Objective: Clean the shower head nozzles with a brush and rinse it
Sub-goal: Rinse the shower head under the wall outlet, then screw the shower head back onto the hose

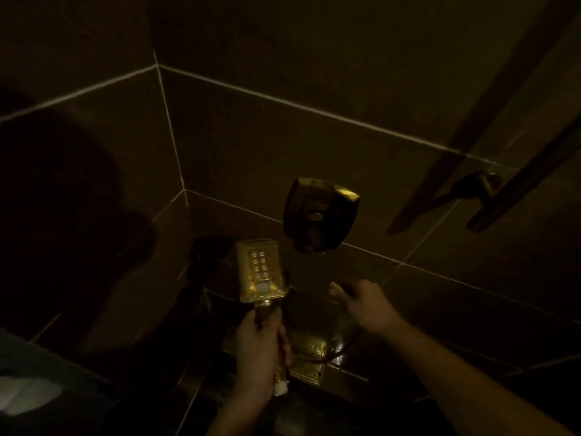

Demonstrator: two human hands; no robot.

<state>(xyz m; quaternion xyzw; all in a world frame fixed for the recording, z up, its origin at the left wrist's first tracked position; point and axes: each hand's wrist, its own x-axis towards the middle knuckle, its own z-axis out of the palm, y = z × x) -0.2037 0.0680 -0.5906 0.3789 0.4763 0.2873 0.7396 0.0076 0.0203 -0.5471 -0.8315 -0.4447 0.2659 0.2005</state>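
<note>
While left hand (261,344) grips handle | shower head (259,270) rectangular, metallic, nozzles up

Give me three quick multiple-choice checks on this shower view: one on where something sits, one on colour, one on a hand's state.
1. Where is the wall control plate relative to the shower head?
A. Up and to its right
B. Below it
C. Far to its left

2. What colour are the grout lines between the wall tiles?
A. Black
B. Pale
C. Red

3. What is the left hand doing?
A. Hanging idle
B. Pressing flat on the wall
C. Gripping the shower head's handle

Answers: 1 A, the control plate sits above and right of the shower head. 2 B, the grout lines show light against dark tiles. 3 C, the left hand wraps the handle.
</note>
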